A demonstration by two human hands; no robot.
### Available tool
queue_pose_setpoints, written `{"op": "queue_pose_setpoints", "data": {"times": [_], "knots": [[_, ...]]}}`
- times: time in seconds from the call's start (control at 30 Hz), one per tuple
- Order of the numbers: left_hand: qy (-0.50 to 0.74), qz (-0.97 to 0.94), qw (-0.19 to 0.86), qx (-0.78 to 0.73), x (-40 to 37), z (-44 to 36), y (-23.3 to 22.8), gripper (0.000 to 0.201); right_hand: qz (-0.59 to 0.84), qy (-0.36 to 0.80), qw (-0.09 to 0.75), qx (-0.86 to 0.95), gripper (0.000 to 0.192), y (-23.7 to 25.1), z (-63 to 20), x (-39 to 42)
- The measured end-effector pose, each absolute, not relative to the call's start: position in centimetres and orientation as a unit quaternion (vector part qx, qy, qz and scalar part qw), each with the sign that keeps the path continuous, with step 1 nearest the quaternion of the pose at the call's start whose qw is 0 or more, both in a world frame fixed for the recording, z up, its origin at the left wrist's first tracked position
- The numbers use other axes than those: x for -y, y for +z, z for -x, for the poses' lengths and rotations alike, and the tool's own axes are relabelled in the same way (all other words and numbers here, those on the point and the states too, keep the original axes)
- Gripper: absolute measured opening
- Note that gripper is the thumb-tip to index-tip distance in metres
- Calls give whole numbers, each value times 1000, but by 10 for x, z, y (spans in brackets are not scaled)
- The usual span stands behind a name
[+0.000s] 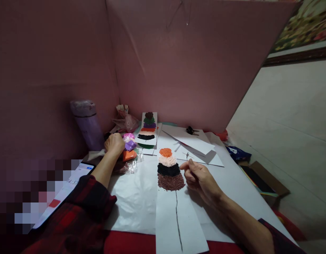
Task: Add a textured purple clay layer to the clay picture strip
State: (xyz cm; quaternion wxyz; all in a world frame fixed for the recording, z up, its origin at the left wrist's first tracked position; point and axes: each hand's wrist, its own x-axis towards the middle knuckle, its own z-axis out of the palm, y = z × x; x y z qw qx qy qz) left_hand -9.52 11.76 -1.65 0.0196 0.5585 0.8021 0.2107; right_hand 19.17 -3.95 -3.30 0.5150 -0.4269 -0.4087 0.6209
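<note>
A pink board is seen walling in the worktop, which is covered with white sheets. On it a long paper strip is laid, carrying 4 stacked clay patches above a drawn stem line. A purple flask is stood at the left. Clay bags are grasped by the left hand; the right hand is loosely curled, pinching something too small to tell, just beside the brown patch. Small pinches are best taken and pressed evenly.
</note>
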Motion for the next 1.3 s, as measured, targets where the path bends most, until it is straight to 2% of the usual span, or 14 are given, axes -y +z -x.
{"op": "queue_pose_setpoints", "data": {"times": [0.43, 0.83, 1.0, 1.17, 1.3], "knots": [[337, -571, -48, -747, -106, 92, -4, 27, 419, 614, 514, 428, 41, -38, -191, 38], [272, -596, -117, -747, -99, 86, -8, 34, 437, 619, 489, 433, 44, -39, -192, 37], [299, -594, -137, -734, -95, 85, -7, 31, 440, 614, 486, 439, 42, -40, -192, 37], [371, -600, -125, -698, -91, 76, 3, 30, 438, 608, 495, 440, 42, -39, -193, 37], [435, -631, -70, -638, -67, 46, 14, 22, 437, 576, 522, 452, 40, -35, -191, 42]]}}
